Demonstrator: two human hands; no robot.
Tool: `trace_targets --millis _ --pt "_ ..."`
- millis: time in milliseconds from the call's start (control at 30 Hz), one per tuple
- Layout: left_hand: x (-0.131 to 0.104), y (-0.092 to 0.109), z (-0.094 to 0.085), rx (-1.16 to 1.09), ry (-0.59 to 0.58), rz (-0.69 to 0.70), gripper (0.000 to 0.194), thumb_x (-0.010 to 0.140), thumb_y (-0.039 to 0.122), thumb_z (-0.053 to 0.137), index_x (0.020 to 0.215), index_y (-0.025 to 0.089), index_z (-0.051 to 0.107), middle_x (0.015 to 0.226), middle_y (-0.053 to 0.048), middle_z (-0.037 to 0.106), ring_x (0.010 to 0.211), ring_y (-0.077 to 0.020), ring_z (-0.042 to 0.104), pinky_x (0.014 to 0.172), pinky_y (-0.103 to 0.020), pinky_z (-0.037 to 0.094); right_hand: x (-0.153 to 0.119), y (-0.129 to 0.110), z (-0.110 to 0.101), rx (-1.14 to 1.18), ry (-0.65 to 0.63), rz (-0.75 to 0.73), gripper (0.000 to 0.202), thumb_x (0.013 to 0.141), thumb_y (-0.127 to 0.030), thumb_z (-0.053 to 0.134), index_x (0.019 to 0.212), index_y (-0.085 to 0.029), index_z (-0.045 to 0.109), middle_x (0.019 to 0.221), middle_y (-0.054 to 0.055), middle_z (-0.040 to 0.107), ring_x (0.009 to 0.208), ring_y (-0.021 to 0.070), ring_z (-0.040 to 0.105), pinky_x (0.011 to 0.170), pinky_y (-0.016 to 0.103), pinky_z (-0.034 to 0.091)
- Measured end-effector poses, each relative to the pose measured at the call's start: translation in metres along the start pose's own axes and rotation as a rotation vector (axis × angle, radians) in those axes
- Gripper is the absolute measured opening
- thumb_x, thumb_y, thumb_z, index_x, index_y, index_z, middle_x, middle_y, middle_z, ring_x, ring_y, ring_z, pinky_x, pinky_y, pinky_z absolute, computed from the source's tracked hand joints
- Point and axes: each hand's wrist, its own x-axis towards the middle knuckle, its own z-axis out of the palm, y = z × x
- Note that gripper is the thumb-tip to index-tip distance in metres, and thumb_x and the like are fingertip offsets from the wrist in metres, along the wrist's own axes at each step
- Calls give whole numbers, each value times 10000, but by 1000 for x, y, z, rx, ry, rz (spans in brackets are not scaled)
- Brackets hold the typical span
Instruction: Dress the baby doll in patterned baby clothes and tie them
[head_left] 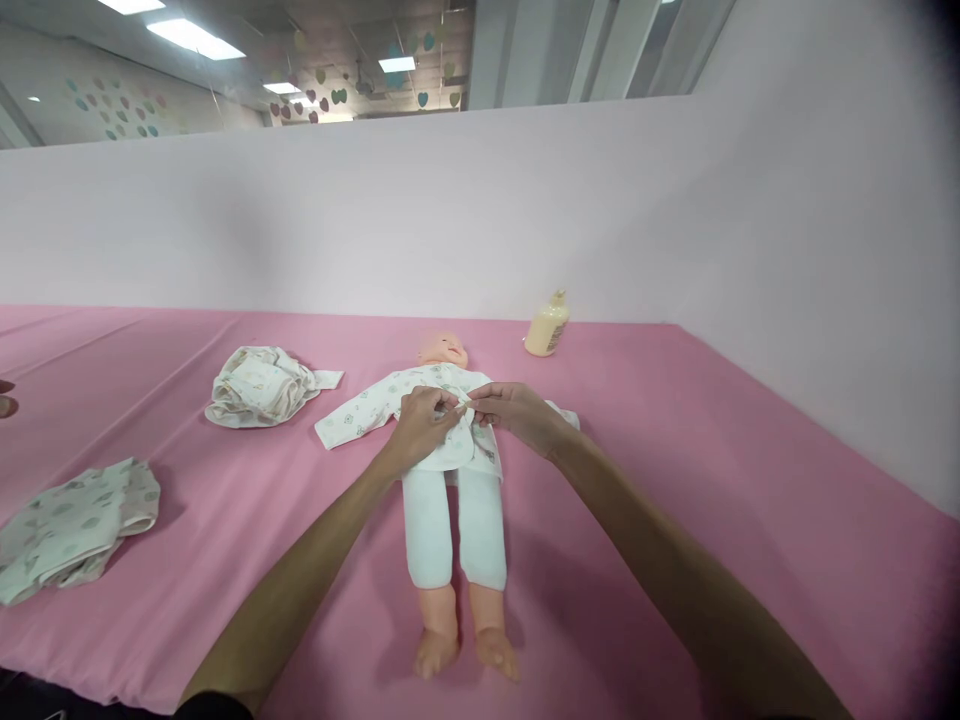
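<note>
A baby doll [489,612] lies on its back on the pink sheet, its head away from me and its bare feet toward me. It wears a white patterned top [364,408] with long sleeves and white trousers [429,530]. Over the doll's chest, my left hand [426,425] pinches a small tie at the front of the top. My right hand [519,413] meets it from the right, fingers closed on the same tie. The fingertips of both hands nearly touch, and the exact shape of the tie is too small to tell.
A bundled white cloth [262,388] lies left of the doll, and a folded patterned cloth [79,525] is nearer on the left. A pump bottle [547,325] stands behind at the right. Another person's fingertips [7,400] show at the left edge. White walls border the pink sheet [637,400].
</note>
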Motion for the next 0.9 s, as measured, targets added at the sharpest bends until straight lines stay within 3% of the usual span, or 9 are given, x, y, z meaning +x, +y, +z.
trace_targets --millis 400,633,900 --pt "-1 4 -1 -16 -4 -3 166 886 352 574 865 197 628 971 -43 659 1015 -202 560 834 -313 471 -2 -3 0 -24 12 35 322 676 -316 848 895 -136 695 709 41 679 678 131 614 720 276 511" --pt "-1 1 -1 11 -9 21 222 900 411 574 872 208 660 1008 -47 680 1107 -217 536 878 -309 454 -1 -1 -3 -7 25 44 300 684 -325 850 864 -141 695 710 48 687 670 129 621 716 270 520" --pt "0 1 0 41 -15 15 183 901 354 564 899 213 681 1014 -43 688 1075 -212 555 907 -319 443 -1 -1 -2 2 21 43 257 710 -311 832 857 -143 704 713 47 683 680 129 623 719 269 526"
